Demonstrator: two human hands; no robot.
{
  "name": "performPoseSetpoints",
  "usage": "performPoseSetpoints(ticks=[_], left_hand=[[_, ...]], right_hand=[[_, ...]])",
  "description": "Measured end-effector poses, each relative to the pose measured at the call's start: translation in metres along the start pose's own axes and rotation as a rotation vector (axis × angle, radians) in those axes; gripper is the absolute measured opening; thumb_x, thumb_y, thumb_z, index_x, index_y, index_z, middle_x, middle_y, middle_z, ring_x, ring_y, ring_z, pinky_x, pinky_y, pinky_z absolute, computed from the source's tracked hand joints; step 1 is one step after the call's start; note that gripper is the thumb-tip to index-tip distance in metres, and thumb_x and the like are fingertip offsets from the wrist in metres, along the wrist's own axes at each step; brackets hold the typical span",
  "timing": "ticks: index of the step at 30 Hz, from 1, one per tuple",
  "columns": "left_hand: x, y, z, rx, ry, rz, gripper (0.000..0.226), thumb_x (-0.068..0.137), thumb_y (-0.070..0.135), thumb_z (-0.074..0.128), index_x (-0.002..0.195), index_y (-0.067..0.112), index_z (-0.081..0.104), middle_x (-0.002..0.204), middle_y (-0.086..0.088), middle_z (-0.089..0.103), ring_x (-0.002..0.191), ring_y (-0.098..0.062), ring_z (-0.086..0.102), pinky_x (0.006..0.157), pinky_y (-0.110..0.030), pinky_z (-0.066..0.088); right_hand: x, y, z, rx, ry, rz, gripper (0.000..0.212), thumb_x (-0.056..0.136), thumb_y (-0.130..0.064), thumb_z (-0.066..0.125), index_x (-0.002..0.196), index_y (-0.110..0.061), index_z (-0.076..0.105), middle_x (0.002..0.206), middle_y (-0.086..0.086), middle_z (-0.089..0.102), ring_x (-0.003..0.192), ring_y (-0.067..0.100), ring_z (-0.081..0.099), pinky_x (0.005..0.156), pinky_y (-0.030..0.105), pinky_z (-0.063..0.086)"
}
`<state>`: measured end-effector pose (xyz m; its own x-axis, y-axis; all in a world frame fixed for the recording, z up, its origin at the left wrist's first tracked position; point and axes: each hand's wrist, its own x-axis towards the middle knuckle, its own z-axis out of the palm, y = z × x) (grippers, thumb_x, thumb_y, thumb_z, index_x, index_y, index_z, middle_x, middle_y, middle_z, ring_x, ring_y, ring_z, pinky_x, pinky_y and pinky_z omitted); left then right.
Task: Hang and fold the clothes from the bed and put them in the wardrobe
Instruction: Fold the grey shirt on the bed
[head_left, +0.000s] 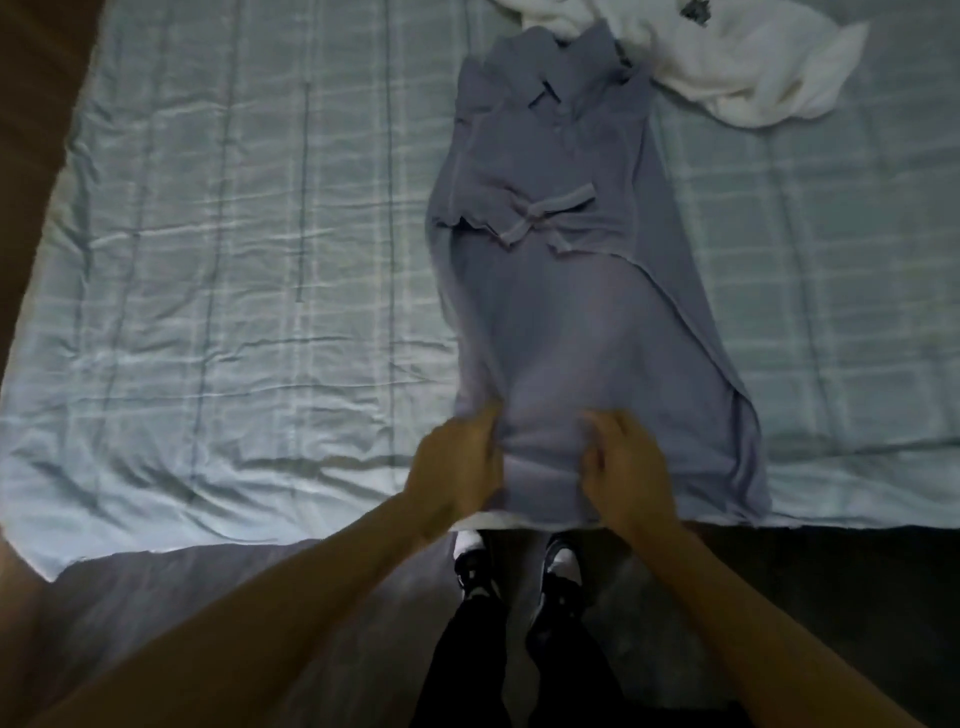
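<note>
grey dress (571, 312) lies lengthwise on the bed (234, 260); left hand (457, 467) grips its near hem, right hand (623, 467) curls onto it alongside (blurred, grip unclear).

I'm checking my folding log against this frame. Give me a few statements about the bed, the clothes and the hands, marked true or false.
1. The grey-blue dress lies lengthwise on the bed. True.
2. Both hands are at its collar. False: the left hand and the right hand are at the near hem.
3. A white garment lies crumpled by the dress's far end. True.
4. The dress hangs on a hanger. False: it lies flat, and no hanger shows.
</note>
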<state>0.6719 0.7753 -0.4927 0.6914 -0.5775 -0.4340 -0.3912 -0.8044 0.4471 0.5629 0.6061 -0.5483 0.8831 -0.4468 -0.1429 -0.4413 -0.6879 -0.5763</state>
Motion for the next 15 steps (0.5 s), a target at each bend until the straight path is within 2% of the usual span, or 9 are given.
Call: performPoseSetpoints(ticks=[1, 3, 5, 7, 11, 13, 15], left_hand=[[0.001, 0.015, 0.012, 0.089, -0.11, 0.065, 0.043, 0.086, 0.023, 0.052, 0.128, 0.019, 0.046, 0.102, -0.011, 0.065, 0.091, -0.035, 0.061, 0.071, -0.033, 0.045], [0.002, 0.032, 0.033, 0.242, -0.237, 0.106, 0.032, 0.087, 0.035, 0.054, 0.114, 0.019, 0.055, 0.104, -0.008, 0.066, 0.095, -0.031, 0.062, 0.072, -0.031, 0.046], [0.001, 0.036, 0.046, 0.258, -0.229, 0.088, 0.029, 0.089, 0.048, 0.049, 0.087, 0.02, 0.059, 0.091, -0.003, 0.065, 0.086, -0.022, 0.061, 0.066, -0.027, 0.035], [-0.002, 0.033, 0.05, 0.192, -0.15, 0.076, 0.036, 0.089, 0.053, 0.046, 0.069, 0.022, 0.051, 0.077, 0.0, 0.06, 0.075, -0.018, 0.057, 0.062, -0.025, 0.03], [0.006, 0.018, 0.054, 0.217, 0.035, 0.21, 0.032, 0.088, 0.041, 0.047, 0.083, 0.014, 0.062, 0.081, -0.007, 0.062, 0.075, -0.027, 0.06, 0.057, -0.027, 0.036], [0.014, 0.012, 0.056, 0.195, 0.112, 0.32, 0.034, 0.083, 0.036, 0.042, 0.091, 0.01, 0.063, 0.083, -0.009, 0.058, 0.073, -0.03, 0.058, 0.056, -0.031, 0.041], [0.019, 0.009, 0.058, 0.221, 0.054, 0.384, 0.046, 0.081, 0.038, 0.035, 0.108, 0.01, 0.06, 0.099, -0.012, 0.058, 0.087, -0.031, 0.057, 0.069, -0.036, 0.047]], right_hand=[[-0.008, 0.008, -0.002, 0.025, 0.041, 0.055, 0.031, 0.081, -0.011, 0.05, 0.109, -0.006, 0.061, 0.101, 0.018, 0.06, 0.083, 0.036, 0.06, 0.074, 0.042, 0.051], [-0.023, 0.02, -0.004, 0.045, 0.094, 0.107, 0.024, 0.085, -0.006, 0.054, 0.108, -0.005, 0.06, 0.103, 0.017, 0.06, 0.085, 0.032, 0.059, 0.077, 0.044, 0.052], [-0.034, 0.029, -0.008, 0.021, 0.135, 0.14, 0.022, 0.085, -0.003, 0.057, 0.107, -0.005, 0.06, 0.105, 0.017, 0.059, 0.088, 0.032, 0.058, 0.08, 0.043, 0.051], [-0.039, 0.038, -0.016, -0.024, 0.202, 0.196, 0.025, 0.083, -0.004, 0.058, 0.107, -0.004, 0.061, 0.108, 0.018, 0.058, 0.095, 0.033, 0.055, 0.084, 0.042, 0.047], [-0.039, 0.049, -0.028, -0.089, 0.372, 0.472, 0.042, 0.079, -0.01, 0.06, 0.12, -0.008, 0.054, 0.13, 0.022, 0.046, 0.118, 0.039, 0.043, 0.098, 0.052, 0.036], [-0.035, 0.053, -0.032, -0.098, 0.342, 0.675, 0.056, 0.084, -0.022, 0.06, 0.136, -0.012, 0.041, 0.142, 0.021, 0.037, 0.13, 0.037, 0.033, 0.106, 0.054, 0.027], [-0.031, 0.063, -0.033, -0.064, 0.229, 0.872, 0.067, 0.087, -0.033, 0.058, 0.143, -0.011, 0.029, 0.14, 0.021, 0.042, 0.129, 0.038, 0.038, 0.106, 0.053, 0.026]])
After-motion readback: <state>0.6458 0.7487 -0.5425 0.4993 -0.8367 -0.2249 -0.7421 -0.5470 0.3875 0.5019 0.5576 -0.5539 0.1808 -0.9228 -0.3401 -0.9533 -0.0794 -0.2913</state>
